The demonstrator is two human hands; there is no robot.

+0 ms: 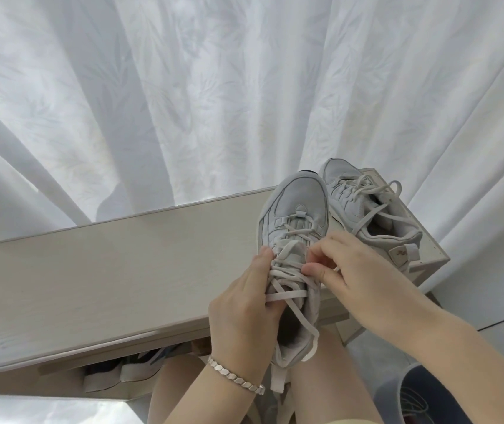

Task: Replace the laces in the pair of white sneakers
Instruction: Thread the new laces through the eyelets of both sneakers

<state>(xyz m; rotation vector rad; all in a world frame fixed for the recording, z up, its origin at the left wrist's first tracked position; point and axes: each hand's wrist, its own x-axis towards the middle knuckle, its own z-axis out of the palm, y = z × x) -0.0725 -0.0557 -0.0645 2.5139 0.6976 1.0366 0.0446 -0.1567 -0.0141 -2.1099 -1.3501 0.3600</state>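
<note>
Gripping chunky white sneaker (293, 209), L hand (241, 307) fingers curled, R hand (354, 280) pinching flat lace (287, 294)

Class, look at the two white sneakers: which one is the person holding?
The nearer sneaker: the left hand grips its side and the right hand pinches its lace. The other sneaker sits untouched on the cabinet.

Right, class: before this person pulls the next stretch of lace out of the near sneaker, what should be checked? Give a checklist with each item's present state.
1. Steadying: left hand grips the near sneaker: ok.
2. Hold: right hand pinches the lace at the eyelets: ok.
3. Knot: lace ends hang untied: ok.
4. Other shoe: far sneaker rests on the shelf top: ok.
5. Replacement laces in reach: cannot tell.
</note>
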